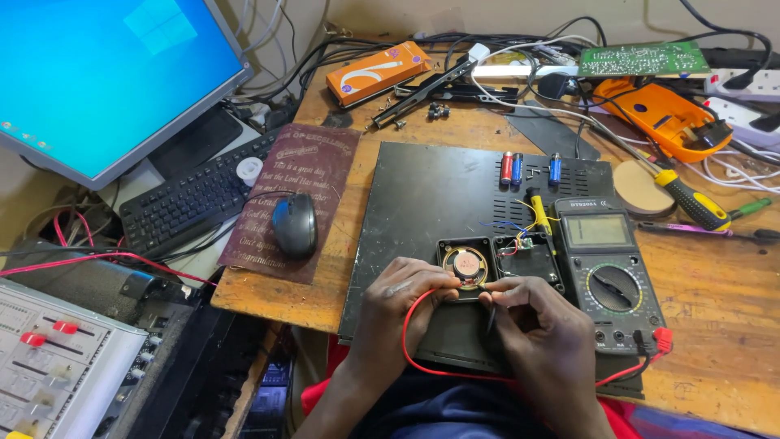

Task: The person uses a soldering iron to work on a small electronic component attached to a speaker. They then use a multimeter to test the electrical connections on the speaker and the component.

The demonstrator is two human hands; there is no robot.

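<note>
Probing the small speaker (465, 265) | left hand (404, 299) pinches red lead (416, 313), right hand (540, 329) grips black probe (491, 315) | next, judged: steady both tips on its terminals, read multimeter (608, 272).

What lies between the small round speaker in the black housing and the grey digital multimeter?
In the head view, an opened black compartment with a tiny circuit board and coloured wires sits between the speaker and the multimeter.

Hands: left hand (402, 297) and right hand (540, 329), both bare, with no gloves, rings or watch in view.
Forearms: bare to the lower edge of the frame, no sleeves showing.
Clothing: dark blue garment (455, 410) at bottom centre, red cloth (626, 419) beside it.
</note>
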